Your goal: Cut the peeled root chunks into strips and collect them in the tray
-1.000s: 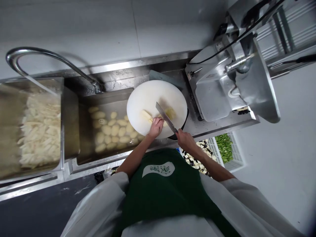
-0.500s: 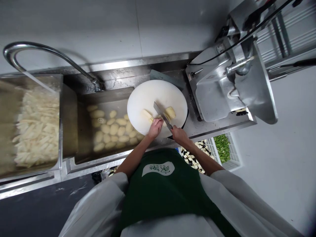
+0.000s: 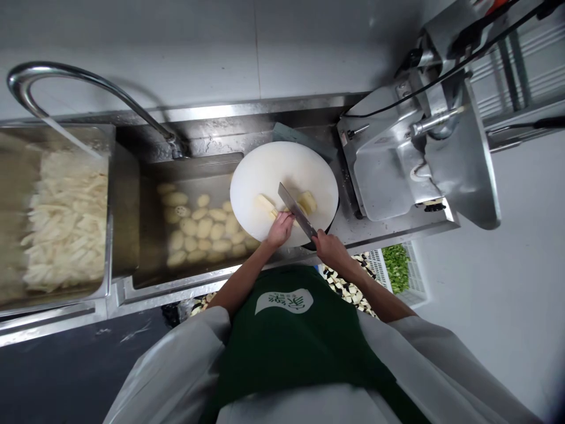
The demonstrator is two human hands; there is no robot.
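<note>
My right hand (image 3: 329, 247) is closed round the handle of a kitchen knife (image 3: 296, 211), whose broad blade slants across a round white cutting board (image 3: 256, 171). Bent fingers of my left hand (image 3: 281, 228) press on a piece of potato just left of the blade; they hide most of it. Pale cut potato pieces (image 3: 266, 204) lie beyond my left fingertips. To the right of the blade rests a larger peeled potato chunk (image 3: 308, 202).
Peeled potatoes (image 3: 205, 229) sit in water in the sink (image 3: 136, 235) at left. Beyond it, a running faucet (image 3: 88, 73) feeds a basin of potato strips (image 3: 66, 229). A metal slicer (image 3: 384, 176) stands right of the board. Below are cut eggplant (image 3: 348, 285) and a basket of chopped greens (image 3: 396, 268).
The knife and my right hand have shifted slightly right and toward me. My left hand stays on the potato. The whole view has moved a little.
</note>
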